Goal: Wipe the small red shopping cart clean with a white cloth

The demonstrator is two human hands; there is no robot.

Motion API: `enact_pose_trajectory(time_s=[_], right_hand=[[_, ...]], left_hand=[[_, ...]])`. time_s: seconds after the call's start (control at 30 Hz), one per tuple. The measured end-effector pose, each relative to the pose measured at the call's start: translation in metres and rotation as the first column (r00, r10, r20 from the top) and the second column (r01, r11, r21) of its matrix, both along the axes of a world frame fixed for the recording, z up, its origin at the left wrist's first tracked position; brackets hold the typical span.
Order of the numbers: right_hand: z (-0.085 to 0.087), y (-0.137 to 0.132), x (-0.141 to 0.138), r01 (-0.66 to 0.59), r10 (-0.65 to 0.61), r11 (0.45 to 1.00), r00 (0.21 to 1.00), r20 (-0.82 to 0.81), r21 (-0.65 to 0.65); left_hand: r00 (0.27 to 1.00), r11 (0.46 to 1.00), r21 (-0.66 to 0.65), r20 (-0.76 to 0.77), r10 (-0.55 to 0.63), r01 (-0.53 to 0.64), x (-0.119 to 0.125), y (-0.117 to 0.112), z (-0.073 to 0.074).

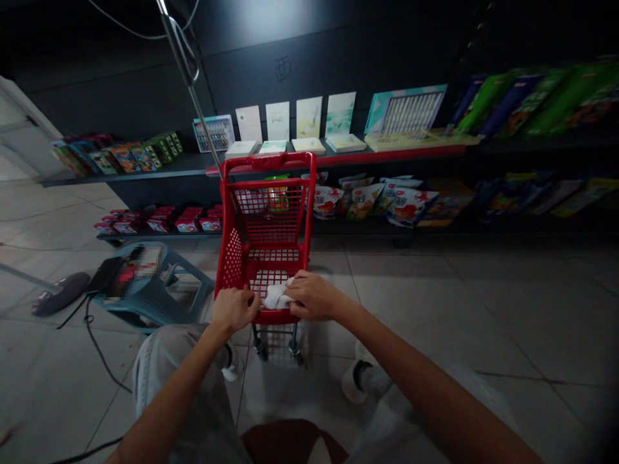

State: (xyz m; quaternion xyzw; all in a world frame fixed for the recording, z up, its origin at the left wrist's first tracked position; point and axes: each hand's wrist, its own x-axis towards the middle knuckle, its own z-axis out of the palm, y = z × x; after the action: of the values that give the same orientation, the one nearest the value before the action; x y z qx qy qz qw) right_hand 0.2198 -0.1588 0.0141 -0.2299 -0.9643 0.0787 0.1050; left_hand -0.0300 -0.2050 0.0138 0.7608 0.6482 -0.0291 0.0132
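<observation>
White cloth (275,297) bulges from clutching right grip (312,297); left grip (234,308) clasps red cart (275,317)

On the gray tile floor (411,290), a red cart (273,242) and a blue stool (193,283). On the upper shelf (188,165), books (308,147) and boxes (131,158). On the low shelf (338,232), bags (411,203) and small red packs (162,219).

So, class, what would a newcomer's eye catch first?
The red shopping cart in the centre, the left grip on its near left corner. Then the white cloth in the right grip, at the cart's near edge. Behind, four pale book-like items stand on the dark shelf.
</observation>
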Motion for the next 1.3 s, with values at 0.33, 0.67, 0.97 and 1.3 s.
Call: enact_pose_trajectory(time_s=[0.33,0.67,0.97,1.3], right_hand=[[0.018,0.018,-0.003,0.002,-0.001,0.999,1.0,0.015,-0.047],[0.021,0.056,-0.001,0.142,-0.143,0.988,0.99,0.014,0.053],[0.031,0.09,0.016,0.364,-0.365,0.93,0.931,-0.006,0.056],[0.025,0.066,-0.01,0.367,-0.376,0.917,0.926,0.034,0.158]], left_hand=[[0.962,0.957,0.155,0.083,-0.26,0.245,-0.026,0.011,-0.01],[0.844,0.825,0.364,0.159,-0.511,0.431,-0.053,0.027,-0.016],[0.81,0.789,0.399,0.163,-0.563,0.468,-0.067,0.037,-0.019],[0.85,0.836,0.501,0.319,-0.419,0.224,-0.12,0.065,-0.031]])
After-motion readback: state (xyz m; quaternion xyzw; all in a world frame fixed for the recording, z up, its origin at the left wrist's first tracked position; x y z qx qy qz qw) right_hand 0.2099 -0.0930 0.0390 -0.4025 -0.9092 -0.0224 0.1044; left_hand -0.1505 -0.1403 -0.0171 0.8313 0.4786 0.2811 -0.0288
